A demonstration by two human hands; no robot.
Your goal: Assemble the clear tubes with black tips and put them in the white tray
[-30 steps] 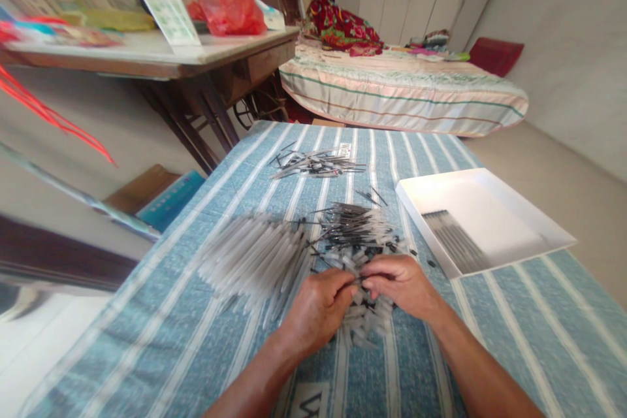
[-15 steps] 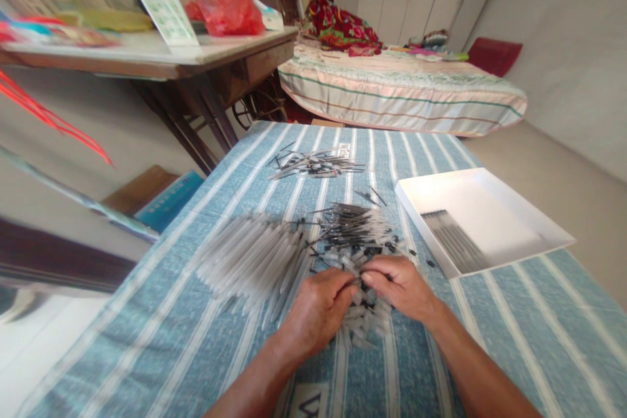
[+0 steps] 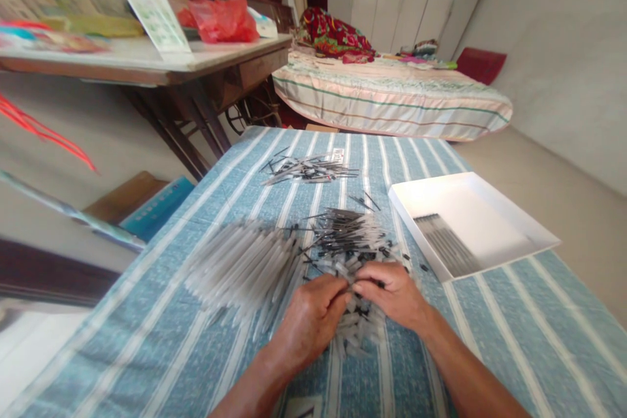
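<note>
My left hand (image 3: 316,313) and my right hand (image 3: 389,290) meet fingertip to fingertip over a heap of short translucent pen caps (image 3: 360,333). Both are closed in a pinch, and whatever lies between the fingertips is hidden. Beside my left hand lies a broad pile of translucent grey pen barrels (image 3: 240,264). Just beyond the fingers is a bundle of thin dark-tipped pen refills (image 3: 345,228). Small black plugs (image 3: 406,257) are scattered near my right hand.
A shallow white box (image 3: 499,222) on the right holds a row of grey pens (image 3: 445,245). Farther back lies a loose pile of thin pen parts (image 3: 311,168). A blue striped cloth (image 3: 196,366) covers the table. A sewing-machine table (image 3: 215,72) and a bed (image 3: 392,98) stand beyond.
The whole view has shifted slightly, so things sit a little more left and lower. My hands remain together over the caps, with the fingertips slightly closer.
</note>
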